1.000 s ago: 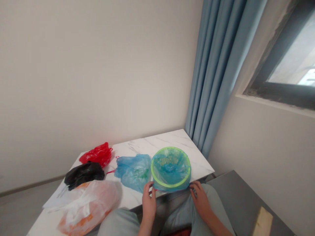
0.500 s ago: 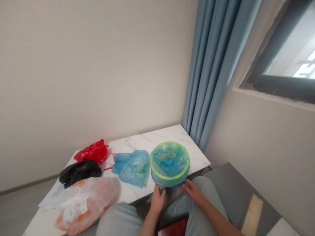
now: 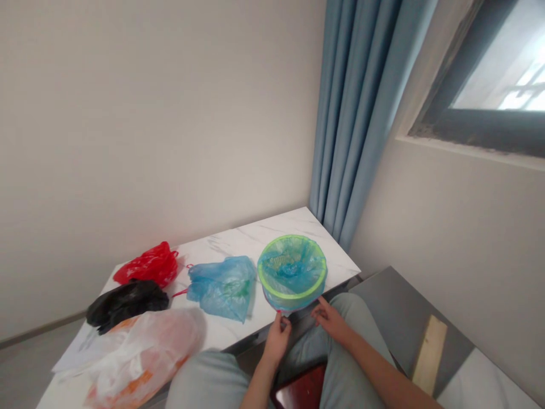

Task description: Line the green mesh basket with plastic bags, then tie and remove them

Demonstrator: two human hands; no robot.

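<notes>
Soft, even daylight enters from the overexposed window [image 3: 506, 85] at upper right; shadows faint; wide-angle bending at edges; focus slightly soft.

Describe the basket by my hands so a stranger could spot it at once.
Start at the white marble table below the blue curtain. At its near right corner stands a round green basket lined with a blue liner bag. Only it has a rigid rim; its neighbours are loose plastic bags.

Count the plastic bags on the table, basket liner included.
5: red bag far left; black bag in front of it; orange-white bag at the near edge; loose blue bag mid-table; blue liner inside the green basket. Others may hide under them.
</notes>
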